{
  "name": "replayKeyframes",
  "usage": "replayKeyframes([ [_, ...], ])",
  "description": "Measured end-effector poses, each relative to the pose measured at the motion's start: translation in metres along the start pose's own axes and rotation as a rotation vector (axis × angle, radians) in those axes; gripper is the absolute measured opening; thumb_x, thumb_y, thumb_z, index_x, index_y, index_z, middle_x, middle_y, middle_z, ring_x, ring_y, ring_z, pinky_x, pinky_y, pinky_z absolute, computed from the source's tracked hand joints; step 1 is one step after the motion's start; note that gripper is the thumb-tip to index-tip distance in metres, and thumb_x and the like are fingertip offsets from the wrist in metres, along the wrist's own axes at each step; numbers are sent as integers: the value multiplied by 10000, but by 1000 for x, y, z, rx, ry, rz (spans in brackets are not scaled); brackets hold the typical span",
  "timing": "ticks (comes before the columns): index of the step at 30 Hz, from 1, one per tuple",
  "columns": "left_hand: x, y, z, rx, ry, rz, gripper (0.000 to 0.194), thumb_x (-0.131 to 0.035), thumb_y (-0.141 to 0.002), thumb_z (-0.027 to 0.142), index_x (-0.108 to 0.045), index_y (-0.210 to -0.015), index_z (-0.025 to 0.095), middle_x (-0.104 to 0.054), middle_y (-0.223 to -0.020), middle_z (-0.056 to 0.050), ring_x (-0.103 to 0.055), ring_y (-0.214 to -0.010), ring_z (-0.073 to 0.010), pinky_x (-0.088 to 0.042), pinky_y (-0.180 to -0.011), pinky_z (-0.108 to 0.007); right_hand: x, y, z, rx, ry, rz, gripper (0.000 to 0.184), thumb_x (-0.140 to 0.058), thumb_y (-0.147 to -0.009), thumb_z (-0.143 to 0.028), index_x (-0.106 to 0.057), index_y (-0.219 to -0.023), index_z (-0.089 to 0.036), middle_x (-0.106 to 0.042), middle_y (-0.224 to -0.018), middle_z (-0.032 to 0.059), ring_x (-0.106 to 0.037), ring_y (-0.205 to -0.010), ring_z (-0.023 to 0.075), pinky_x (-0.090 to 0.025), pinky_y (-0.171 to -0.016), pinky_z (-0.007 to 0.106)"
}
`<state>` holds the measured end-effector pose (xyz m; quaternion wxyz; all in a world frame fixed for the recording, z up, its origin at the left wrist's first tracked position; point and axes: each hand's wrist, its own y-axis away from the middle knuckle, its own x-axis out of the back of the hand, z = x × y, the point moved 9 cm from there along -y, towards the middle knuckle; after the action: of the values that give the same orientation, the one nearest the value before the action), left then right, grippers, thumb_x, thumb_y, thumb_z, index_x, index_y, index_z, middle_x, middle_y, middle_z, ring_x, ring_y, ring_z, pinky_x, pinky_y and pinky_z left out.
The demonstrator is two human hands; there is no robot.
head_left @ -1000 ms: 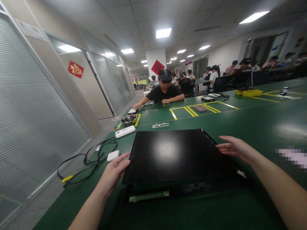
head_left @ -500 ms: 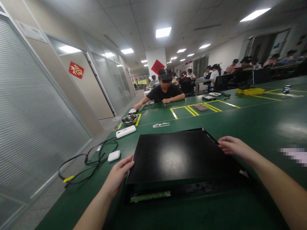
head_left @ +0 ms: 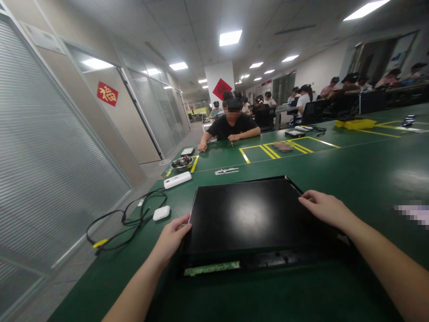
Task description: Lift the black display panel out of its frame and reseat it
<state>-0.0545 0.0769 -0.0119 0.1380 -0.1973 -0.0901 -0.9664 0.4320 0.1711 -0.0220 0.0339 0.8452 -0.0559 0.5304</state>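
Note:
A flat black display panel [head_left: 231,232] lies before me, a bright reflection on its glossy face. My left hand [head_left: 172,237] grips its left edge, thumb on top and fingers at the side. At the upper right edge, my right hand [head_left: 320,206] holds the panel with thumb and fingers closed on the rim. Beneath the panel shows a black frame [head_left: 284,258], its far corner sticking out at the back right. A green circuit board strip [head_left: 212,268] is visible along the near side. Whether the panel touches the frame everywhere is hidden.
Left on the green table [head_left: 362,179] are a white case [head_left: 161,213], a white power bank [head_left: 177,180], black cables [head_left: 125,217] and a metal bowl [head_left: 182,163]. White strips [head_left: 226,171] lie beyond the panel. A person [head_left: 231,125] sits opposite; a yellow tray [head_left: 355,124] stands far right.
The panel's near edge has come down closer to the frame and circuit strip. My right hand has shifted slightly left along the edge. The person opposite has drawn one hand back from a small box.

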Motion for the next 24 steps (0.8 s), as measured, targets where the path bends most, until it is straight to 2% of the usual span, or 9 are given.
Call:
replayKeyframes([
  [3,-4,-4,4,-153,-339,14,347,-593,-754,297,-778,-1022,175,-737,-873,-68,-685,-882,-280,-538,-831,-381,-3,2,-7,19,93,-11,408,-455,-882,-538,-701,-982,-229,-755,-979,103,-698,-912,320,-487,-726,387],
  [5,-8,-5,3,-181,-428,26,339,-578,-742,295,-784,-989,188,-692,-871,-60,-655,-872,-275,-524,-847,-383,-3,1,-9,24,128,-8,410,-446,-887,-528,-702,-972,-220,-755,-973,113,-698,-918,329,-482,-722,392],
  [8,-15,-4,2,-183,-498,32,346,-552,-748,279,-780,-993,190,-649,-973,-82,-634,-938,-272,-496,-903,-376,-1,-1,-9,7,156,1,403,-450,-887,-515,-706,-978,-217,-756,-969,116,-698,-905,331,-479,-708,394],
  [12,-17,-3,-4,-115,-594,41,469,-556,-736,288,-727,-1160,187,-598,-1145,-110,-624,-1042,-300,-463,-957,-436,0,-5,-4,-11,156,-4,380,-466,-875,-496,-712,-965,-222,-758,-980,111,-702,-867,314,-477,-682,381],
  [17,-14,-1,-9,-62,-657,41,584,-625,-717,422,-672,-1262,220,-560,-1300,-111,-597,-1148,-338,-411,-1012,-498,4,-11,7,-13,83,29,376,-501,-837,-521,-721,-929,-229,-765,-951,100,-700,-836,303,-474,-654,365],
  [20,-15,1,-8,-74,-684,45,570,-626,-723,472,-682,-1242,243,-555,-1331,-108,-520,-1261,-365,-390,-1021,-512,7,-13,12,-35,49,27,372,-493,-836,-523,-711,-901,-228,-764,-913,101,-694,-822,291,-472,-655,355],
  [24,-18,3,-5,-92,-706,53,528,-607,-734,416,-696,-1223,239,-570,-1301,-113,-507,-1274,-362,-384,-1015,-516,7,-11,9,-45,52,-3,367,-486,-833,-528,-695,-899,-234,-764,-942,99,-689,-838,299,-473,-676,367],
])
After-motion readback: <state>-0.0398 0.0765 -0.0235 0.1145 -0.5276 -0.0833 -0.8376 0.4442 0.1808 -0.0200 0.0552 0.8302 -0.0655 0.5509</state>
